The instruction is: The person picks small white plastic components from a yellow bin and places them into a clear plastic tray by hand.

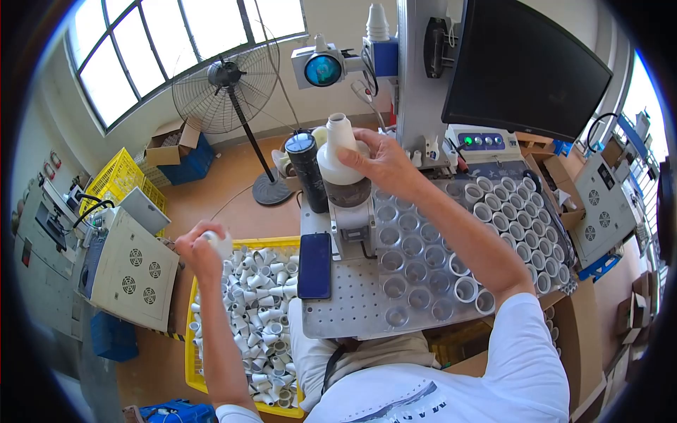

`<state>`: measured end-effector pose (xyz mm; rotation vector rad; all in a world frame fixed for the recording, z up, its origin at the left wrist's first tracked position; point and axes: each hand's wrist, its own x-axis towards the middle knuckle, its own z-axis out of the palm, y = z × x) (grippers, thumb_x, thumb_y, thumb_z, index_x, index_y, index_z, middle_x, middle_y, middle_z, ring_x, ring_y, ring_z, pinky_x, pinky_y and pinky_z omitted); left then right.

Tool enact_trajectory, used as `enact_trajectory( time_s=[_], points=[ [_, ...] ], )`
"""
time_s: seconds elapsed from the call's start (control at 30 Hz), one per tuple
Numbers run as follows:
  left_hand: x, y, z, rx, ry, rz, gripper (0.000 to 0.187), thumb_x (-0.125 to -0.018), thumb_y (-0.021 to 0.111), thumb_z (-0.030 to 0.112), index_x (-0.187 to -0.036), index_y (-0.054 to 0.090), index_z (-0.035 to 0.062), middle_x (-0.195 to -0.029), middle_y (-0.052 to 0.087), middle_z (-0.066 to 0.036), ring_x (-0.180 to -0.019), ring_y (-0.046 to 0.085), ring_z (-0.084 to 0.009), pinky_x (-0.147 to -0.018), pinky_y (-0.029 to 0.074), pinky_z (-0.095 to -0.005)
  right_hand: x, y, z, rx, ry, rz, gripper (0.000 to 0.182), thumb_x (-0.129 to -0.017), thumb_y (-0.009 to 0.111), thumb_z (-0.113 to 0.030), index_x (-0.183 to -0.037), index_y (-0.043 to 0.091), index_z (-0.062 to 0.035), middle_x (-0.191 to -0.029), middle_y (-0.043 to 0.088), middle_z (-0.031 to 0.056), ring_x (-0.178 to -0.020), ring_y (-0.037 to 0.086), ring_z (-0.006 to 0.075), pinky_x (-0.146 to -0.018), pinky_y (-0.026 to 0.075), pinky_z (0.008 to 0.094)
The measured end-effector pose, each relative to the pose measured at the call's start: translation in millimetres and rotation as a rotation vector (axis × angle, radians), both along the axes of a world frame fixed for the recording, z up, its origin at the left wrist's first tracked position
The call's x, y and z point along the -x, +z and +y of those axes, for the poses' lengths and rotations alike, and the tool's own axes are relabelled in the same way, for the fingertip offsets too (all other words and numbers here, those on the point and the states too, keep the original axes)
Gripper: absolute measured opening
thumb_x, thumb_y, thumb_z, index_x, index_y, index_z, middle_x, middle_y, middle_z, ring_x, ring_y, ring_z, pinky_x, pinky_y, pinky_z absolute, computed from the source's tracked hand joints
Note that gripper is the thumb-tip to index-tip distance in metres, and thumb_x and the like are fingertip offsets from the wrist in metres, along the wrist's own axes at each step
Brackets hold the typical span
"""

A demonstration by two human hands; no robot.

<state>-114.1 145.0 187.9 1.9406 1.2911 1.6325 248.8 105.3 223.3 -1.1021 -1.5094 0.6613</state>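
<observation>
My right hand (381, 161) is closed around a white funnel-shaped plastic part (338, 151), which stands upright with its narrow neck up on a dark round holder (345, 192). Over the left edge of the yellow crate (192, 345), my left hand (201, 252) grips another white plastic part (220, 243), partly covered by the fingers. Inside that crate lies a heap of similar white plastic parts (264, 317). Beside the holder stands a black cylinder (305, 169).
A phone (314, 266) lies on the perforated metal table (345, 307). Rows of clear cups (416, 271) and white-rimmed parts (518, 229) fill the right side. Above hang a lens head (323, 70) and a monitor (525, 67). A fan (227, 77) stands behind.
</observation>
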Motion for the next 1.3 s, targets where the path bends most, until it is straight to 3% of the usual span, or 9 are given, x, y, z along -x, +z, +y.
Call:
enact_trajectory(
  time_s=[0.1,0.17,0.23,0.4,0.73,0.9,1.1,1.17,1.3],
  points=[
    [126,-108,26,0.105,0.249,0.028,0.030,-0.070,0.043,0.010,-0.076,0.067,-0.0073,-0.071,0.066,-0.013,-0.071,0.061,-0.0227,-0.073,0.050,-0.0348,-41,-12,-39,-0.030,-0.098,-0.032,0.071,-0.088,0.073,-0.050,-0.132,0.059,0.0028,-0.125,0.065,0.0210,-0.114,0.063,0.0290,-0.098,0.050,0.0371],
    [203,-164,16,0.144,0.322,-0.010,0.031,-0.072,0.044,0.010,-0.080,0.066,-0.0100,-0.079,0.069,-0.015,-0.080,0.064,-0.0254,-0.083,0.051,-0.0365,-72,-7,-91,0.107,-0.054,-0.508,0.066,-0.087,0.075,-0.044,-0.133,0.058,0.0004,-0.130,0.064,0.0200,-0.116,0.063,0.0305,-0.099,0.050,0.0383],
    [210,-180,-21,0.285,0.524,-0.110,0.034,-0.074,0.043,0.013,-0.081,0.066,-0.0111,-0.082,0.069,-0.016,-0.081,0.064,-0.0268,-0.084,0.050,-0.0372,-95,-20,-142,0.281,-0.097,-0.670,0.063,-0.084,0.076,-0.040,-0.131,0.060,-0.0016,-0.123,0.066,0.0193,-0.117,0.061,0.0314,-0.102,0.048,0.0403],
    [172,-207,-57,0.237,0.308,-0.069,0.040,-0.074,0.041,0.019,-0.083,0.065,-0.0126,-0.086,0.068,-0.016,-0.084,0.064,-0.0266,-0.087,0.050,-0.0375,-99,-68,-209,0.546,-0.078,-1.178,0.055,-0.082,0.077,-0.042,-0.119,0.066,-0.0044,-0.100,0.069,0.0151,-0.111,0.058,0.0320,-0.096,0.044,0.0450],
    [-71,-149,-112,0.139,-0.394,-0.096,0.030,-0.062,0.039,0.010,-0.075,0.057,-0.0099,-0.079,0.063,-0.013,-0.075,0.058,-0.0218,-0.077,0.048,-0.0308,-111,-46,-179,0.721,-0.066,-1.100,0.054,-0.082,0.074,-0.038,-0.121,0.066,-0.0026,-0.106,0.068,0.0158,-0.112,0.058,0.0321,-0.098,0.045,0.0412],
    [-134,-164,-122,0.319,-0.696,0.004,0.026,-0.059,0.038,0.001,-0.075,0.057,-0.0072,-0.076,0.062,-0.015,-0.074,0.060,-0.0263,-0.081,0.049,-0.0312,-150,-60,-116,0.486,-0.208,-0.546,0.051,-0.078,0.071,-0.031,-0.117,0.064,0.0010,-0.101,0.069,0.0188,-0.097,0.068,0.0286,-0.088,0.052,0.0361],
    [-140,-197,-121,0.476,-0.705,-0.016,0.029,-0.061,0.038,-0.005,-0.078,0.062,-0.0036,-0.080,0.065,-0.019,-0.079,0.063,-0.0324,-0.081,0.050,-0.0326,-156,-146,-76,0.199,-0.345,-0.399,0.047,-0.071,0.073,-0.013,-0.113,0.055,-0.0048,-0.088,0.065,0.0126,-0.082,0.064,0.0210,-0.077,0.051,0.0339],
    [-140,-193,-126,0.439,-0.619,0.047,0.033,-0.060,0.034,-0.003,-0.077,0.062,-0.0054,-0.077,0.066,-0.014,-0.078,0.063,-0.0222,-0.079,0.051,-0.0284,-156,-142,-76,0.240,-0.348,-0.391,0.049,-0.068,0.072,-0.010,-0.112,0.052,-0.0051,-0.087,0.064,0.0137,-0.081,0.064,0.0213,-0.076,0.051,0.0348],
    [-140,-195,-125,0.468,-0.601,0.043,0.034,-0.059,0.034,-0.005,-0.078,0.062,-0.0053,-0.078,0.067,-0.014,-0.078,0.064,-0.0228,-0.081,0.051,-0.0286,-154,-138,-79,0.232,-0.376,-0.412,0.051,-0.067,0.073,-0.012,-0.112,0.049,-0.0046,-0.088,0.065,0.0174,-0.082,0.067,0.0296,-0.078,0.052,0.0384]
  ],
)
